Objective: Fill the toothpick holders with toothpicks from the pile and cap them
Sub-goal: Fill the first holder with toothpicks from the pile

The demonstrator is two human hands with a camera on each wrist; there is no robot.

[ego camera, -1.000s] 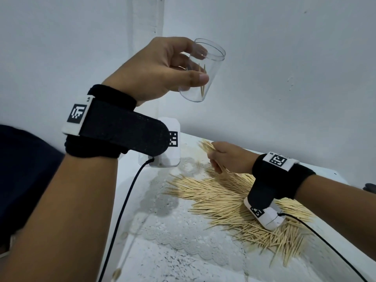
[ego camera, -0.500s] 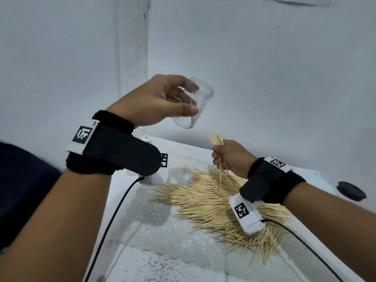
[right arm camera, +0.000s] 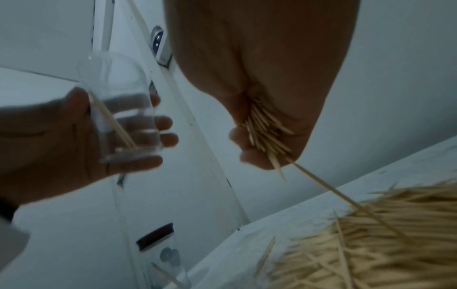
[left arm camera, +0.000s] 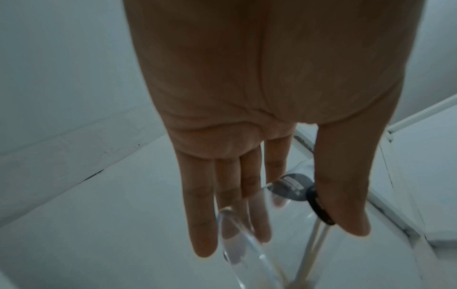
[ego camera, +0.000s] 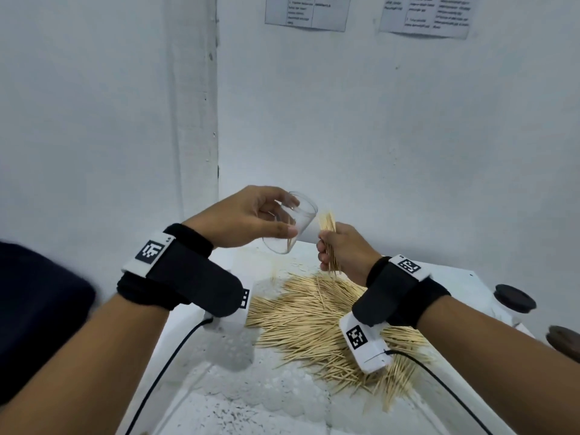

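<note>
Mid-frame, left hand (ego camera: 248, 219) grips the tilted holder (ego camera: 290, 227), mouth toward right hand (ego camera: 340, 249) clutching upright toothpicks (ego camera: 328, 222)

The clear plastic toothpick holder (ego camera: 290, 226) sits in the left hand (ego camera: 248, 219), above the white table (ego camera: 455, 284); the right hand (ego camera: 340, 249) (gripping a wooden toothpick bundle (ego camera: 328, 226)) is just right, the loose toothpick pile (ego camera: 314, 321) below.

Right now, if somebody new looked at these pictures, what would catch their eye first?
Probably the big loose pile of pale wooden toothpicks spread across the white table. Just above its far edge, the left hand grips a clear plastic toothpick holder, tilted and nearly empty, while the right hand pinches a bundle of toothpicks right beside its mouth. Dark round caps sit at the table's right edge.
</note>
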